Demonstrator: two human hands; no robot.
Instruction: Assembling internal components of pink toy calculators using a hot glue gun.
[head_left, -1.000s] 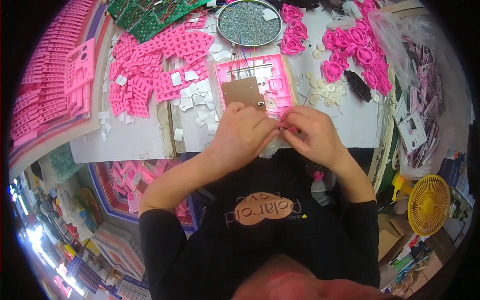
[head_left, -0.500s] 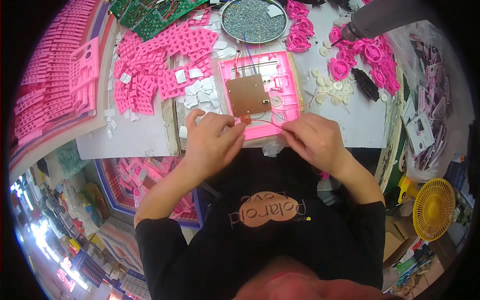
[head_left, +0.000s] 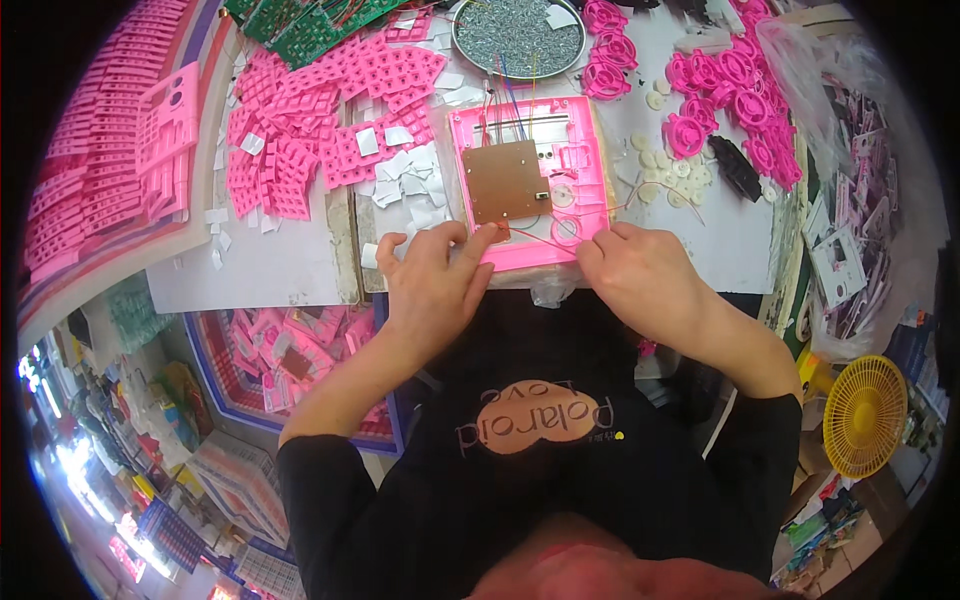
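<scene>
A pink plastic housing (head_left: pixel 508 259) lies before me with a brown circuit board (head_left: pixel 497 178) over its left part. My left hand (head_left: pixel 432 275) is at the housing's near left corner. Its index fingertip presses on a small brown board (head_left: pixel 497 234), and the thumb stands apart at the near rim. A thin red wire (head_left: pixel 545 240) stretches from that corner to my right hand (head_left: pixel 645 280). Closed in a pinch at the near right corner, the right fingertips hold the wire; their exact grip is partly hidden. Blue, yellow and red wires (head_left: pixel 508 90) rise from the far side.
Pink perforated parts (head_left: pixel 285 120), white paper pieces (head_left: pixel 410 180) and green circuit boards (head_left: pixel 310 35) lie left. A round tray of screws (head_left: pixel 520 38) stands behind. Pink round parts (head_left: pixel 735 95), white discs (head_left: pixel 680 175) and a black part (head_left: pixel 735 168) lie right. A yellow fan (head_left: pixel 865 415) stands lower right.
My left index finger has gone from pinching the small board to pressing on it. My right hand has moved slightly right with the wire. The grey tool at upper right is gone.
</scene>
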